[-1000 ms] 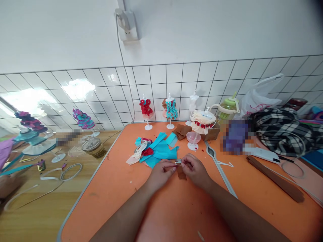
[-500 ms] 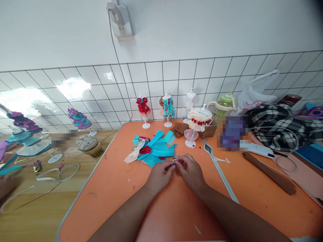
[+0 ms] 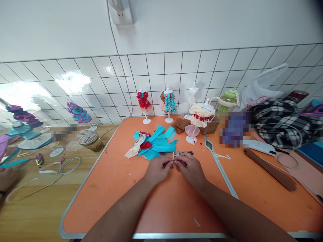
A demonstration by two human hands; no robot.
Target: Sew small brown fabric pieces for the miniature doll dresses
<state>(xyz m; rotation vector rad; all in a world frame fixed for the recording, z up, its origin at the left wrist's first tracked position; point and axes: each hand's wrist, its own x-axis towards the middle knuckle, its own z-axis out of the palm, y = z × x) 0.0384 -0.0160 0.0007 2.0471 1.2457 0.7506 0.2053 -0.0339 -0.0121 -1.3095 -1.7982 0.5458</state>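
My left hand and my right hand meet fingertip to fingertip over the orange table. Both are pinched closed around something small, and a thin whitish end shows above the fingers; what it is I cannot make out. Just beyond the right hand lie small scissors with a dark handle. Blue crepe paper spreads behind my left hand, with a red piece and a cream piece beside it. A white roll of tape rests on the pile.
Small dress forms in red, blue and cream paper stand at the back, near a pink bowl. Brown paper strips lie right. At far left, another person's hand is beside a wooden table.
The view has tilted down slightly. My fingertips have drawn closer together, and more of the scissors shows behind them. The other person's hand shows a little more at the left edge.
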